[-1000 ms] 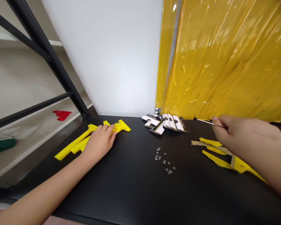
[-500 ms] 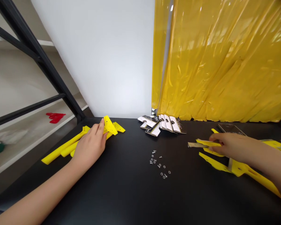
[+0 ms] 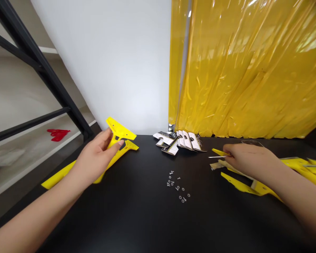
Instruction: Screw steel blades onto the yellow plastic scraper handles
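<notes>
Black tabletop point(image 3: 137, 221) | yellow curtain point(image 3: 242, 70) | washers point(image 3: 177, 186) | left hand point(image 3: 94, 158), yellow bracket point(image 3: 119, 129) | right hand point(image 3: 249, 158)

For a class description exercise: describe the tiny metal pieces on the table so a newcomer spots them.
Start at the yellow plastic curtain behind the black table. In front of the white printed cards lies a scatter of silver screws and washers, far tinier than any yellow part.

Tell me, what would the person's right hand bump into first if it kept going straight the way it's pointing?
Probably the stack of white-and-black card packets at the back of the black table, ahead of the right hand, though depth is hard to judge from this view.
</notes>
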Motion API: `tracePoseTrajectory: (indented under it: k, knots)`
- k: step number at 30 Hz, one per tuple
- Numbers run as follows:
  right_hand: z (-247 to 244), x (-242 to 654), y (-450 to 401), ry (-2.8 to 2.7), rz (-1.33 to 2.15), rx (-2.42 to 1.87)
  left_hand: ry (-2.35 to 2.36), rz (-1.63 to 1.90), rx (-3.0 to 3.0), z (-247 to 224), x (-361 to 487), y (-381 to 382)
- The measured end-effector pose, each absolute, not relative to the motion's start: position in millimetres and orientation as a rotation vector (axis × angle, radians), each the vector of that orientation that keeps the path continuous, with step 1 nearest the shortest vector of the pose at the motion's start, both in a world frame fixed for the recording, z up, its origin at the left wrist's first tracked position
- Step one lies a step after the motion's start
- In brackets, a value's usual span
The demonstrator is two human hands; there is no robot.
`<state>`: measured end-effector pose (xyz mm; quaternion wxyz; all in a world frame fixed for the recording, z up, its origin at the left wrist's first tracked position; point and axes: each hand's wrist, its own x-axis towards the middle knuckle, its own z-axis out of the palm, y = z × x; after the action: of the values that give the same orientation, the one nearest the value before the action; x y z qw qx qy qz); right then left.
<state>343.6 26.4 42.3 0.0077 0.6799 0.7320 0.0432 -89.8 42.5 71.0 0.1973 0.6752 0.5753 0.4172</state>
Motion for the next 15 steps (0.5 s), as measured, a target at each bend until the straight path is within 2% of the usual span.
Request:
tracePoseTrajectory:
  k: [3,8,15]
  knots:
    - [43.2,308.0,24.5,2.408,0.137,1.999,1.318,1.006,1.465,76.5,-58.9,35.9]
    - [35.7,261.5,23.2,2.513,0.024,1.838,1.117,0.891,1.139,59.7,-11.3,35.6]
    - [46.4,326.8,28.0,2.419,-0.13,2.048,1.037,0.766,1.09,36.2,2.9,39.3]
